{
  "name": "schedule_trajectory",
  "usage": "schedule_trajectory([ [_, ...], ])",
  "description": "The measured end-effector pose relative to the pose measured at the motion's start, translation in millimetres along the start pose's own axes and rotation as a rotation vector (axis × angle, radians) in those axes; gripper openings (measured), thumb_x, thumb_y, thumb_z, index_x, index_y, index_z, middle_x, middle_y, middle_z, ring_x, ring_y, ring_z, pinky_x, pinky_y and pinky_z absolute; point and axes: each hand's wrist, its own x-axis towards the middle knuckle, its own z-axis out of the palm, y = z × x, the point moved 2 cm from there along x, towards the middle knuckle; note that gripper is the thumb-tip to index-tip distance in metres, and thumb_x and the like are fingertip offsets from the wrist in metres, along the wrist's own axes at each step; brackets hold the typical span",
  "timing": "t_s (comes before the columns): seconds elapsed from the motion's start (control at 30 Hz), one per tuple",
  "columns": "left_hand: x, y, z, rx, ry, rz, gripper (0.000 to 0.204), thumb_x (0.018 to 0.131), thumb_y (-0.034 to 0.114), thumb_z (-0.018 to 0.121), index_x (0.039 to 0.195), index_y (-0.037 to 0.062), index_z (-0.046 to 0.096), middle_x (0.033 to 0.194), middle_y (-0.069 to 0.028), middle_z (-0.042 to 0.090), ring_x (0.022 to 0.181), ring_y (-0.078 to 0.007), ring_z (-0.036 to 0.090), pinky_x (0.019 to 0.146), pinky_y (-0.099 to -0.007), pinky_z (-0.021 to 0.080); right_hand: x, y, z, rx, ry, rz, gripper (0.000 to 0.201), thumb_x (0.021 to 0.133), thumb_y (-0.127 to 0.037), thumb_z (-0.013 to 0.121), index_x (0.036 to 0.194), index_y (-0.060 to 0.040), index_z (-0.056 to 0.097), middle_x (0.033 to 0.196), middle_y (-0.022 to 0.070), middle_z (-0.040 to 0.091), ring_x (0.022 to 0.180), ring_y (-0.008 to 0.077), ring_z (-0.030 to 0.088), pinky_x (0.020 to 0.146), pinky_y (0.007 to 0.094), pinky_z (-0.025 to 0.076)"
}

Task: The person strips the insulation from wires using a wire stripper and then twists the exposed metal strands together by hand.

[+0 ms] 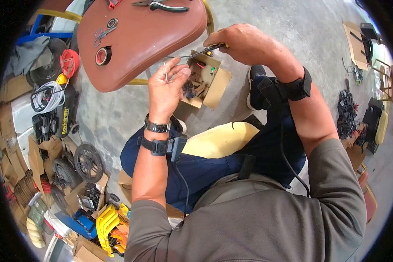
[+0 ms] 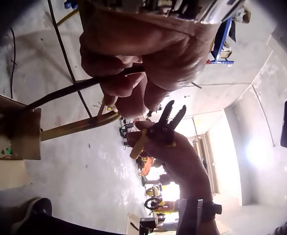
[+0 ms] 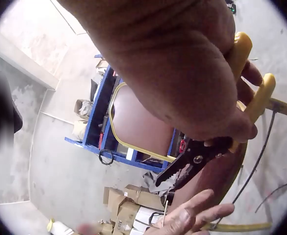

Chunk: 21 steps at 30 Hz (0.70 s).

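Observation:
My left hand (image 1: 163, 94) pinches a thin dark cable (image 2: 65, 91) between thumb and curled fingers. A short pale wire end (image 1: 165, 72) sticks up from these fingers. My right hand (image 1: 245, 43) grips a pair of wire strippers (image 3: 195, 160) by their yellow handles (image 3: 241, 51). In the left wrist view the black toothed jaws are spread apart, with nothing between them. They stand close by the left hand's fingertips. From the left hand the cable runs down toward an open cardboard box (image 1: 217, 87) of small parts on the floor.
A brown padded seat (image 1: 139, 39) at upper left carries a roll of black tape (image 1: 103, 56), small scissors (image 1: 101, 36) and pliers (image 1: 168, 6). Wheels (image 1: 88, 162), coiled white cable (image 1: 50, 98) and boxes crowd the left side. A tangle of black wiring (image 1: 347, 111) lies at right.

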Motion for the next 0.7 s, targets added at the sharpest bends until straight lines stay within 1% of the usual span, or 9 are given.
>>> schedule_trajectory([
  [0.13,1,-1,-6,0.047,-0.007,-0.018,0.033,0.09,0.01,0.07,0.119,-0.004,0.063,0.096,-0.0126,0.073,0.05,-0.0044,0.051,0.042,-0.0187,0.039,0,-1,-4,0.055,0.03,0.013,0.028,0.088,-0.008,0.065,0.116,-0.0127,0.068,0.095,0.015,0.071,0.092,0.0345,0.067,0.082,0.0444,0.052],
  [0.23,2,1,-7,0.043,-0.019,-0.017,0.032,0.088,0.008,0.07,0.117,-0.0038,0.064,0.092,-0.0112,0.073,0.049,-0.0044,0.05,0.042,-0.0185,0.039,-1,-6,-12,0.088,0.021,0.058,0.027,0.088,-0.01,0.065,0.116,-0.0093,0.067,0.095,0.0156,0.071,0.093,0.036,0.066,0.082,0.0439,0.051],
  [0.33,2,3,-8,0.03,-0.025,0.001,0.031,0.087,0.006,0.071,0.116,-0.0036,0.065,0.088,-0.0084,0.072,0.049,-0.0043,0.05,0.043,-0.0183,0.039,3,-5,-8,0.226,0.156,-0.014,0.027,0.083,-0.015,0.067,0.109,-0.007,0.067,0.093,0.0173,0.07,0.09,0.0384,0.066,0.079,0.0466,0.052],
  [0.4,1,4,-7,0.008,-0.022,0.011,0.03,0.086,0.005,0.071,0.115,-0.0033,0.065,0.086,-0.0064,0.071,0.049,-0.0042,0.05,0.043,-0.0182,0.039,5,-12,-10,0.424,0.15,-0.041,0.028,0.082,-0.016,0.07,0.107,-0.0049,0.066,0.092,0.018,0.07,0.088,0.0373,0.066,0.078,0.0449,0.052],
  [0.43,0,6,-5,-0.007,-0.006,-0.009,0.03,0.085,0.002,0.072,0.115,-0.0028,0.065,0.084,-0.0043,0.07,0.05,-0.004,0.051,0.043,-0.0184,0.039,5,-18,-12,0.523,0.144,-0.056,0.029,0.081,-0.016,0.072,0.106,-0.0038,0.065,0.091,0.0184,0.069,0.087,0.0368,0.066,0.077,0.044,0.052],
  [0.53,0,8,-3,-0.027,-0.03,0.018,0.03,0.085,0.001,0.072,0.115,-0.0022,0.065,0.084,-0.0034,0.07,0.053,-0.0036,0.052,0.044,-0.0185,0.041,7,-37,-16,0.687,0.095,-0.034,0.032,0.079,-0.016,0.077,0.103,-0.0013,0.063,0.088,0.0185,0.068,0.082,0.0317,0.066,0.074,0.0395,0.051],
  [0.57,-2,10,0,-0.031,-0.013,0.003,0.03,0.085,0.0,0.071,0.115,-0.0021,0.065,0.083,-0.0017,0.068,0.055,-0.0035,0.053,0.045,-0.0184,0.042,10,-39,-11,0.742,0.061,-0.048,0.028,0.081,-0.017,0.079,0.094,-0.0026,0.059,0.085,0.0055,0.068,0.08,0.0119,0.057,0.076,0.0324,0.048],
  [0.67,0,5,1,-0.117,-0.038,0.084,0.029,0.086,-0.001,0.069,0.114,-0.0014,0.065,0.082,-0.0002,0.066,0.058,-0.0035,0.054,0.046,-0.0186,0.042,10,-52,-14,0.809,-0.01,-0.059,0.034,0.076,-0.017,0.083,0.093,-0.0017,0.058,0.084,0.004,0.066,0.08,0.0107,0.056,0.075,0.0312,0.048],
  [0.7,-1,9,3,-0.15,-0.036,0.091,0.02,0.086,-0.003,0.067,0.106,0.0005,0.067,0.08,0.0016,0.064,0.059,-0.0035,0.054,0.047,-0.0191,0.043,10,-57,-16,0.849,-0.034,-0.068,0.036,0.074,-0.019,0.085,0.09,-0.0022,0.057,0.083,0.0032,0.065,0.081,0.01,0.054,0.074,0.03,0.047],
])
